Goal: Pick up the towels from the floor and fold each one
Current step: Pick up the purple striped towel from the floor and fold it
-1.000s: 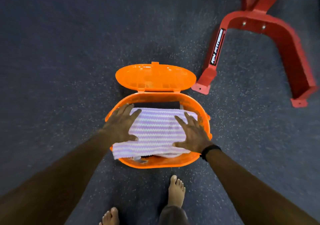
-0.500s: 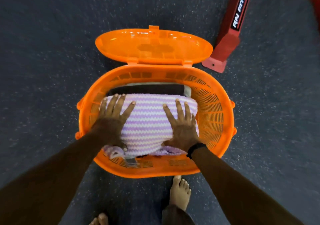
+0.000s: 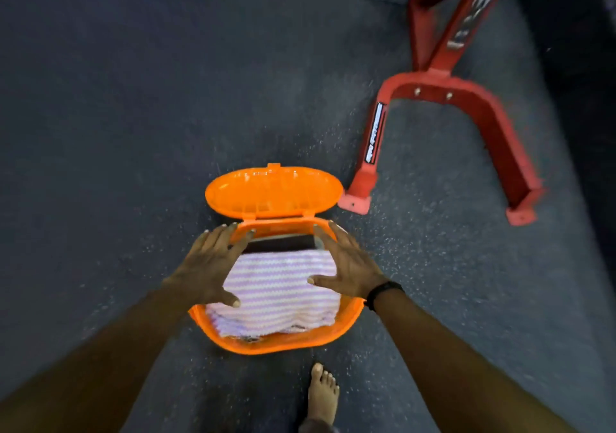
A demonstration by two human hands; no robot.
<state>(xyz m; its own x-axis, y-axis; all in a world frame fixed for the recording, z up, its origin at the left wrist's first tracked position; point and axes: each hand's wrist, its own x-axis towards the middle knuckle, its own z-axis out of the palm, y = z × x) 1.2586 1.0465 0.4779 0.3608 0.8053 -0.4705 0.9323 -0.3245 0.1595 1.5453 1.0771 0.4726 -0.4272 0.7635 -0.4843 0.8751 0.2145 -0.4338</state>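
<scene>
Hovering over orange basket (image 3: 233, 339) – left hand (image 3: 208, 267), right hand (image 3: 346, 266), fingers spread, gripping nothing. Folded striped towel (image 3: 276, 291) lies inside. Risk – near edge overhanging, may unfold when lid (image 3: 273, 190) closes.

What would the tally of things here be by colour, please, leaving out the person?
Orange: 1, the lidded laundry basket
Purple-and-white: 1, the striped towel
Black: 1, the folded dark item behind it
Red: 1, the metal frame
Total: 4

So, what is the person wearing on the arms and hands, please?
Both forearms are bare, with no sleeves in view. The left hand wears nothing, no glove and no ring that I can see. The right hand is also bare, with a narrow black band around its wrist.
</scene>
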